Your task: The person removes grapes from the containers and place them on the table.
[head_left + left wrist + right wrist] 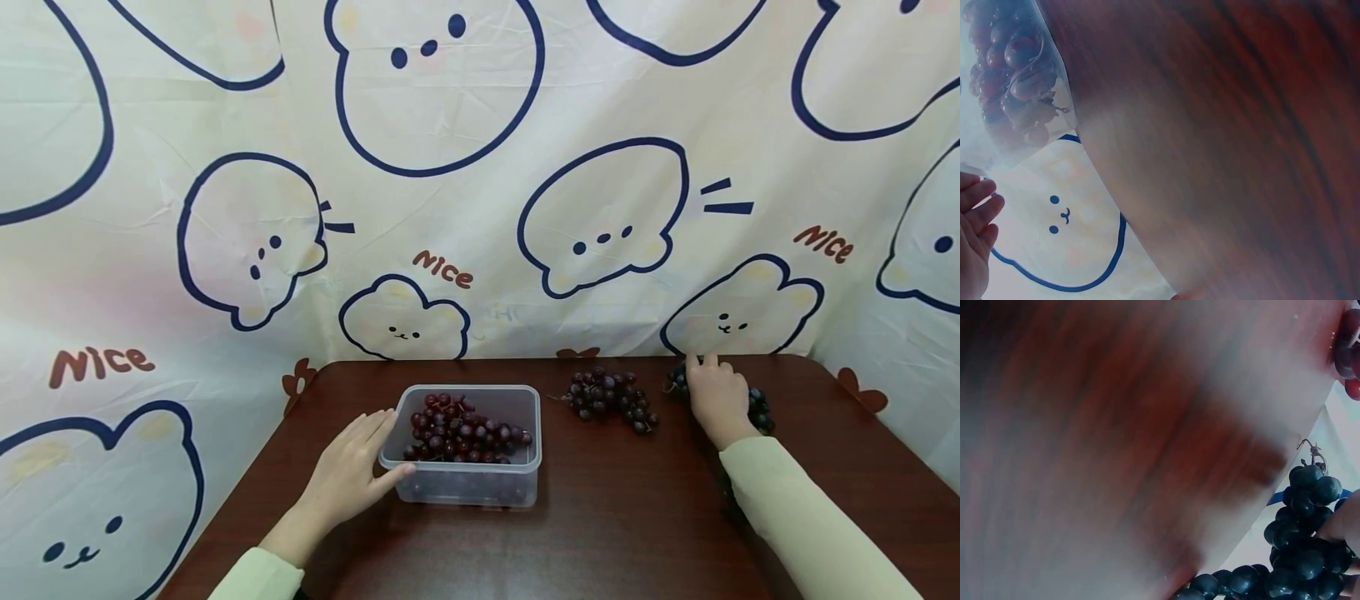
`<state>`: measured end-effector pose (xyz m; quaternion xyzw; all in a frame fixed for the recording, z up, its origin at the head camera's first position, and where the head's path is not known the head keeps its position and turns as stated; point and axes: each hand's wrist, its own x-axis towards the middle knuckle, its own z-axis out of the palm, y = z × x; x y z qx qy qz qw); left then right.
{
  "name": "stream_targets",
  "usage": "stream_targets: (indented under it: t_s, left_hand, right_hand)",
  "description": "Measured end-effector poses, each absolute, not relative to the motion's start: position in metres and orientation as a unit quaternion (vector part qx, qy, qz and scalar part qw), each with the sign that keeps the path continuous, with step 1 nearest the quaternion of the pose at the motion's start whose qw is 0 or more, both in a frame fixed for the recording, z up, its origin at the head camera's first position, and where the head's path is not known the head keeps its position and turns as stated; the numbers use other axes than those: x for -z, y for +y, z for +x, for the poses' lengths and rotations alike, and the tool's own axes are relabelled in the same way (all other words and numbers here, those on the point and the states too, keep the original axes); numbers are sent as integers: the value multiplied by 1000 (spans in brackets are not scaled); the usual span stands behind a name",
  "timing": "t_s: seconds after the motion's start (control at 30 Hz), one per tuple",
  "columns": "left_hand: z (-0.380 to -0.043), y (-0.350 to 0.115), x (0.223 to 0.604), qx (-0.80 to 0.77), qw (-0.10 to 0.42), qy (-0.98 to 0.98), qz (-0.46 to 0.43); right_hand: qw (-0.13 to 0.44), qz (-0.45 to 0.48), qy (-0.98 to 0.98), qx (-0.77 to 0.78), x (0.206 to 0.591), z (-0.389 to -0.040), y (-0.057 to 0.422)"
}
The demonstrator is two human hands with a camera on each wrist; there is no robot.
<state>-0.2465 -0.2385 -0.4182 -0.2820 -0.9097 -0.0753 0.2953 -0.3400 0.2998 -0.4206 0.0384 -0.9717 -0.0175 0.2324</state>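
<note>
My left hand (pixel 345 471) lies along the left side of a clear plastic container (pixel 468 483), fingers extended and thumb by the front rim. Inside the container is a bunch of red grapes (pixel 450 429), also visible through its wall in the left wrist view. At the back right of the table, my right hand (pixel 718 400) grips a bunch of black grapes (pixel 759 408) from above. In the right wrist view, the fingers (pixel 1346 522) press in among the black grapes (pixel 1304 565), and a stem sticks out at one end. The hand hides the bunch's middle in the head view.
Between the container and my right hand, a bunch of dark red grapes (pixel 607 398) lies on the brown wooden table (pixel 600 517). A white cloth (pixel 495 217) with bear drawings hangs behind the table's back edge and along both sides.
</note>
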Motion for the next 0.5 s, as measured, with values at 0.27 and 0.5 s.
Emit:
stream_targets:
  t_s: [0.27, 0.5]
  left_hand:
    - [-247, -239, 418, 77, 309, -902, -291]
    - [-247, -239, 419, 77, 309, -903, -290]
  right_hand:
    - [207, 43, -977, 11, 416, -340, 299]
    - [139, 34, -990, 0, 416, -343, 299]
